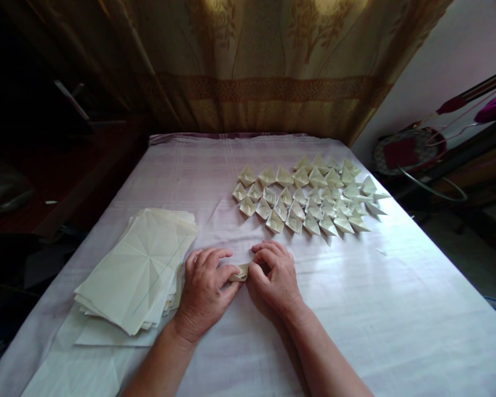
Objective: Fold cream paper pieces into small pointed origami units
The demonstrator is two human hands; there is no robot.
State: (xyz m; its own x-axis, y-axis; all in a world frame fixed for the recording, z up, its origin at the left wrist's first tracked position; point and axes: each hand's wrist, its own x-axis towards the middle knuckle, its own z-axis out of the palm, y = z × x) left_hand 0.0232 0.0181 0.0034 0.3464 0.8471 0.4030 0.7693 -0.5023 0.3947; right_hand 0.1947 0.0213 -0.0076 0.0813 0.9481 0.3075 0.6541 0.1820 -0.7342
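Between my two hands is a small folded piece of cream paper point(242, 272), low over the cloth. My left hand point(209, 281) pinches its left end between thumb and finger, the other fingers curled above. At its right end, the thumb and forefinger of my right hand point(275, 273) are closed on the paper. Just beyond my hands, rows of folded paper boats point(293, 220) stand on the table. To the left of my left hand lies a stack of creased paper sheets point(138, 264), the top one with star-like folds and a thin blue-green line.
A pale checked cloth covers the table point(355, 331). Behind its far edge hangs a gold-brown curtain point(256, 71). A dark wooden cabinet point(45, 182) stands left. A round patterned bag point(411, 149) sits off the right edge. A paper scrap point(381, 252) lies on the right.
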